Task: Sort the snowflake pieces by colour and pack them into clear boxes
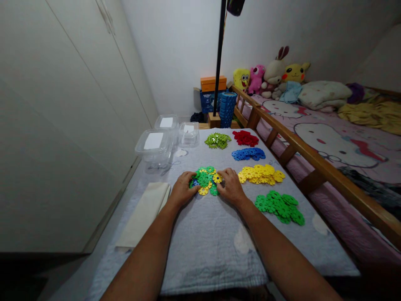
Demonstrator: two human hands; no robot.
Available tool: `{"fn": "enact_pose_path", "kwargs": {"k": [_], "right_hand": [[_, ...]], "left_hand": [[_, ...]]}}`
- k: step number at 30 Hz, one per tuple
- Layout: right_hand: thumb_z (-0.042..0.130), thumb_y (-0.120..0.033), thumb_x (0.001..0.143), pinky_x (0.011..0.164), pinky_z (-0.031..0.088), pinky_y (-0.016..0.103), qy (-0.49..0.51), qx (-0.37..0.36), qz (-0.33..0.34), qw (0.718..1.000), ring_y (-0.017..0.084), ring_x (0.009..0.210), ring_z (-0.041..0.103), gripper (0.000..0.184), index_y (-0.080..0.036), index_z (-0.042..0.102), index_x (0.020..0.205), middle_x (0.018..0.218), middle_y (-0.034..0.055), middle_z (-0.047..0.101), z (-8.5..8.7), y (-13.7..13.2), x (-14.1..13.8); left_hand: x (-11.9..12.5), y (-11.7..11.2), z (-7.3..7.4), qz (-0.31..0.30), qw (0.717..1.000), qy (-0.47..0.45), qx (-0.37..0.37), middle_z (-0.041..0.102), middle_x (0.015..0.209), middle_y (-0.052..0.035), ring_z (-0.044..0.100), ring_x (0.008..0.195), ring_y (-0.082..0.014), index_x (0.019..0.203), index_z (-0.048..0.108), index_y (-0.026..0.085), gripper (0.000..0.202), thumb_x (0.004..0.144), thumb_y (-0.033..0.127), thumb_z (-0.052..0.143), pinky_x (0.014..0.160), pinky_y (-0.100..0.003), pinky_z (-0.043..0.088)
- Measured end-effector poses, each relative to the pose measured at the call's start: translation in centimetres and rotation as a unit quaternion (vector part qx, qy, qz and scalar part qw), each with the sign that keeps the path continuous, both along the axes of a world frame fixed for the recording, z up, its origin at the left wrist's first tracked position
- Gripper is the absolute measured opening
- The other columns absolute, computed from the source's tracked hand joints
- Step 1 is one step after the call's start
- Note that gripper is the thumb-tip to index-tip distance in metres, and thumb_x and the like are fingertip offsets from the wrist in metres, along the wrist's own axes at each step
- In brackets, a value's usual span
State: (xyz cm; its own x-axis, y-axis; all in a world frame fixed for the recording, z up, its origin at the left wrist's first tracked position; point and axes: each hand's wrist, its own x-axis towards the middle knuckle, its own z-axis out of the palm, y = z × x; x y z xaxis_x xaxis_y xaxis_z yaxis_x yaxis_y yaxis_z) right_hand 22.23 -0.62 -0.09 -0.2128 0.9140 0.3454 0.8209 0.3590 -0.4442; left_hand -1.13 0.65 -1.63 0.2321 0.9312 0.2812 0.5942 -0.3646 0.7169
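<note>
A cluster of green, yellow and blue plastic snowflake discs [204,179] lies on the cloth-covered table in front of me. My left hand [184,188] is curled around its left side, fingers and thumb touching the discs. From the right, my right hand [231,186] grips the cluster's edge by a yellow disc. My fingers hide part of both sides, and I cannot tell whether the discs are interlocked. Close to my right hand is a heap of yellow discs [261,174]. Green discs [279,207] lie beside my right forearm.
Further back lie heaps of blue discs [248,154], red pieces [245,138] and light green pieces [218,141]. Clear lidded containers [154,146] stand at the back left. A folded beige cloth [144,215] lies left. A wooden bed rail [291,142] runs along the right side.
</note>
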Motion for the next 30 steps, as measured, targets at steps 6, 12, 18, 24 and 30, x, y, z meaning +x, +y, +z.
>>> {"fn": "enact_pose_path", "kwargs": {"k": [6,12,18,24,30], "right_hand": [[0.058,-0.022,0.081,0.096,0.039,0.040,-0.051,0.012,-0.065,0.997,0.029,0.108,0.050,0.042,-0.015,0.066,0.122,0.113,0.0139,0.060,2.5,0.8,3.1],[0.063,-0.030,0.081,0.094,0.038,0.043,-0.152,-0.057,-0.209,0.964,0.033,0.112,0.047,0.041,-0.024,0.070,0.121,0.122,0.0123,0.058,4.6,0.8,10.5],[0.063,-0.034,0.081,0.094,0.037,0.047,-0.161,-0.062,-0.250,0.953,0.034,0.114,0.045,0.040,-0.028,0.072,0.120,0.128,0.0115,0.056,3.1,0.4,13.8],[0.062,-0.033,0.079,0.100,0.035,0.050,-0.144,-0.047,-0.264,0.953,0.035,0.121,0.043,0.040,-0.029,0.071,0.118,0.135,0.0106,0.054,2.0,0.3,14.6],[0.056,-0.030,0.085,0.104,0.034,0.048,-0.056,0.047,-0.236,0.969,0.034,0.124,0.043,0.037,-0.020,0.070,0.118,0.133,0.0135,0.056,3.4,0.5,11.3]], "left_hand": [[-0.1,0.0,-0.2,0.007,1.000,-0.006,-0.001,0.064,0.116,-0.0079,0.063,0.107,-0.0242,0.113,0.065,0.022,0.041,0.074,0.028,0.075,0.095,-0.041,0.053],[-0.1,0.0,-0.2,0.010,1.000,-0.003,0.001,0.064,0.115,-0.0073,0.064,0.104,-0.0239,0.113,0.065,0.022,0.041,0.074,0.029,0.075,0.093,-0.041,0.054],[-0.1,0.0,0.0,0.007,1.000,0.004,0.002,0.065,0.114,-0.0075,0.064,0.105,-0.0244,0.114,0.065,0.022,0.041,0.074,0.028,0.074,0.092,-0.041,0.054],[-0.1,0.0,0.0,0.002,1.000,0.002,-0.001,0.064,0.115,-0.0078,0.063,0.106,-0.0246,0.114,0.064,0.022,0.041,0.074,0.029,0.074,0.092,-0.041,0.054],[-0.1,0.1,0.0,0.006,1.000,0.007,0.000,0.064,0.116,-0.0081,0.064,0.106,-0.0246,0.114,0.064,0.021,0.041,0.074,0.029,0.074,0.092,-0.041,0.054]]}}
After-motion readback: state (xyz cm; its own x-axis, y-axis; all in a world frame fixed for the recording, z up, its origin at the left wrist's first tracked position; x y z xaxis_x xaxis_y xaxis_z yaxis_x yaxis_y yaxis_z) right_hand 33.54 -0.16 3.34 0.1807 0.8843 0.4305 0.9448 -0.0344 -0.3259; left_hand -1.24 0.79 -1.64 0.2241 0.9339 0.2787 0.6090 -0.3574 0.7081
